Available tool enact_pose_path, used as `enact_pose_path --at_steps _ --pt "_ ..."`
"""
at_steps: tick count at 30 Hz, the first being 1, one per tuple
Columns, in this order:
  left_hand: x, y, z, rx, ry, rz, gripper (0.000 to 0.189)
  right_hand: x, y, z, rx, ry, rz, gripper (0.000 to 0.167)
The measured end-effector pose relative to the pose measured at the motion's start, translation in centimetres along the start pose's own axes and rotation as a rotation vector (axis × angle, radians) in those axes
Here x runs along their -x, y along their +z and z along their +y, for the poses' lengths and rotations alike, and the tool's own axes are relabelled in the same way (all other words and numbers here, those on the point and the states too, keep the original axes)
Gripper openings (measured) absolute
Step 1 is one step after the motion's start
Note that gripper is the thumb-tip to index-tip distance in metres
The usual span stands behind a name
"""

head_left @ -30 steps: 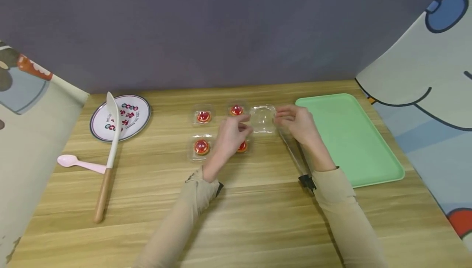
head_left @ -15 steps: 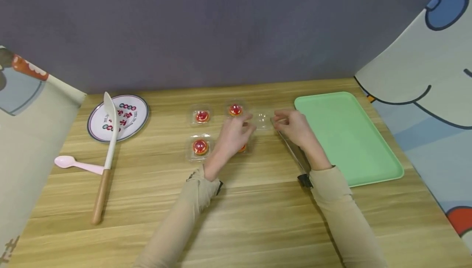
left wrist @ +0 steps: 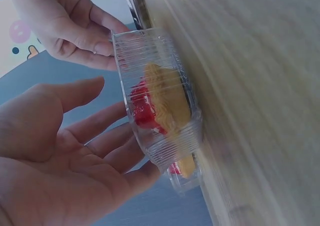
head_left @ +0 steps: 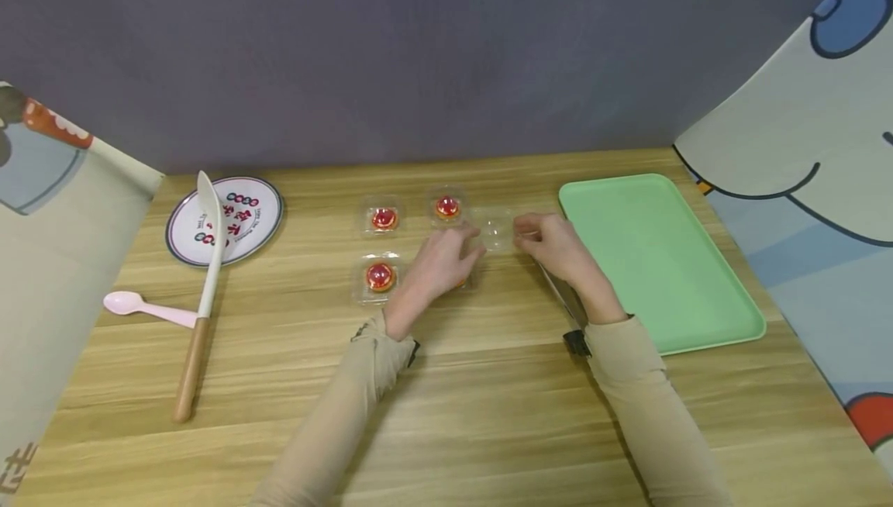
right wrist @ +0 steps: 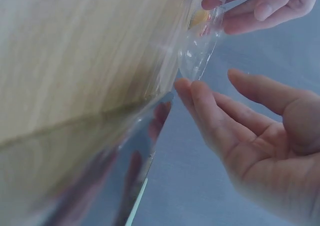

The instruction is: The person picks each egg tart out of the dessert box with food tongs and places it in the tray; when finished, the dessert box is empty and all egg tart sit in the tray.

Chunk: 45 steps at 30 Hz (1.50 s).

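Observation:
Between my hands sits a clear plastic box piece [head_left: 494, 229], domed in the middle. My left hand [head_left: 438, 260] is left of it, thumb held apart, fingers reaching to its near side. In the left wrist view that hand [left wrist: 75, 146] has extended fingers behind a clear box holding a red-topped tart [left wrist: 162, 103]. My right hand [head_left: 554, 245] is at the piece's right edge; in the right wrist view its fingertips [right wrist: 200, 88] are right at the plastic, thumb apart. A long shiny metal utensil [head_left: 558, 286] lies beneath that hand. The left hand partly hides one tart box.
Boxed red tarts [head_left: 384, 219] stand in rows left of my hands. A green tray [head_left: 656, 267] lies right. At left are a patterned plate [head_left: 254, 232], a white spatula with a wooden handle [head_left: 191, 371] across it, and a pink spoon [head_left: 125, 303]. A grey panel [head_left: 418, 57] rises behind.
The clear piece looks flatter and fainter, shifted slightly towards me. My right hand has come slightly down and left. My left thumb now sticks out further from its fingers.

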<state>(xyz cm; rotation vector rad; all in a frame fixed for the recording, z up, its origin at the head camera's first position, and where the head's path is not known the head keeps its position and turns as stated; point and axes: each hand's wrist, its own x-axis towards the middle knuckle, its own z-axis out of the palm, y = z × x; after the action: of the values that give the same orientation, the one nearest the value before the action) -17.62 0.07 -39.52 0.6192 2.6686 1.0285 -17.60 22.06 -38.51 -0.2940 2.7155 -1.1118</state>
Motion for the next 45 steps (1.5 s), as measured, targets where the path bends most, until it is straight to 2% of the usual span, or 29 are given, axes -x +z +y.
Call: enact_pose_path --at_steps 12,26,33,39,41,45 --pt "0.2 0.0 -0.2 0.003 0.002 -0.044 0.044 0.2 -0.3 -0.1 0.029 -0.002 -0.019 0.043" --pt "0.3 -0.4 -0.5 -0.025 0.019 -0.049 0.047 0.3 -0.4 -0.5 0.051 0.011 0.011 0.043" --pt "0.6 -1.5 -0.4 -0.054 0.034 -0.012 0.049 0.4 -0.6 -0.7 0.053 0.029 0.021 0.043" --pt "1.7 -3.4 -0.3 -0.005 0.013 0.071 0.045 0.4 -0.2 -1.1 0.046 -0.023 0.122 0.039" --pt "2.3 -4.0 -0.4 0.002 -0.001 0.104 0.044 0.4 0.1 -1.5 0.041 -0.048 0.154 0.036" --pt "3.8 -5.5 -0.9 0.033 -0.089 0.153 0.045 0.7 0.8 -2.6 0.034 -0.091 0.181 0.031"
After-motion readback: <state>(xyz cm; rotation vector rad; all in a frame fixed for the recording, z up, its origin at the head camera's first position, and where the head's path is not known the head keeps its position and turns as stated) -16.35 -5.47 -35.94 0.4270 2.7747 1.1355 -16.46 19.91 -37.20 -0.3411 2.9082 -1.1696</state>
